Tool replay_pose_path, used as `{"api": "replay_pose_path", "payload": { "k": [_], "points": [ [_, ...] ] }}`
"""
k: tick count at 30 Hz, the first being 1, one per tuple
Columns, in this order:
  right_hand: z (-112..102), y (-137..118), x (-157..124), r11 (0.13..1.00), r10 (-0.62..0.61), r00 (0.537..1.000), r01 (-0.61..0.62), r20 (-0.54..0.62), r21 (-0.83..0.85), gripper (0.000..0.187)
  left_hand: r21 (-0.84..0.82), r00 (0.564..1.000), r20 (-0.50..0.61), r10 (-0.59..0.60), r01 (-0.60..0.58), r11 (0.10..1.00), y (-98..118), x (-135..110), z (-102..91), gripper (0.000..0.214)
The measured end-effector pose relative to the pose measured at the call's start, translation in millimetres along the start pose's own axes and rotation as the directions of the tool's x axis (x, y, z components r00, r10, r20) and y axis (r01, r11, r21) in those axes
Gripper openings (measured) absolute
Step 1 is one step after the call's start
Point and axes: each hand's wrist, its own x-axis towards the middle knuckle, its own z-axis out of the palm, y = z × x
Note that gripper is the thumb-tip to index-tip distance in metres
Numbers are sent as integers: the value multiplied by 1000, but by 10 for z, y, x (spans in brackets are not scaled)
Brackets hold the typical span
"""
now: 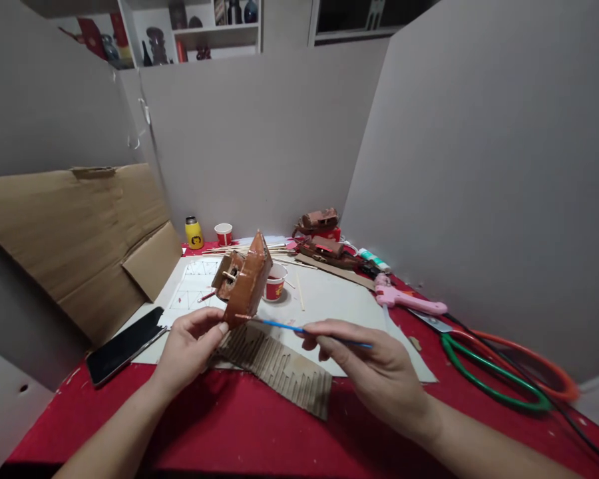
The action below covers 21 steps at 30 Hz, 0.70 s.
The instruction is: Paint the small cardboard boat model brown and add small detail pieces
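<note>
Over red cloth (239,432), left hand (190,346) pinches a brown model (249,286) (right hand (377,369) grips a blue brush (282,324))

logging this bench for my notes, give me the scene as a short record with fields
left hand: grips the lower end of a brown model, held up and tilted
right hand: holds a blue brush, its tip at the model's lower end
behind model: red-and-white paper cup, partly hidden
below model: corrugated cardboard strip
left side: dark phone
right side: pink glue gun, scissors
far edge: yellow bottle
table cover: red cloth
</note>
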Motion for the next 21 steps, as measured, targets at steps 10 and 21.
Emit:
{"api": "replay_pose_path", "payload": {
  "k": [10, 21],
  "points": [
    [-121, -231, 194, 969, 155, 911, -64, -382, 239, 11, -225, 992, 37, -123, 128, 966, 30, 164, -150, 17],
    [-193, -86, 467, 879, 346, 827, -120, -444, 462, 24, -463, 966, 173, -194, 253, 849, 4, 231, -357, 27]
  ]
}}
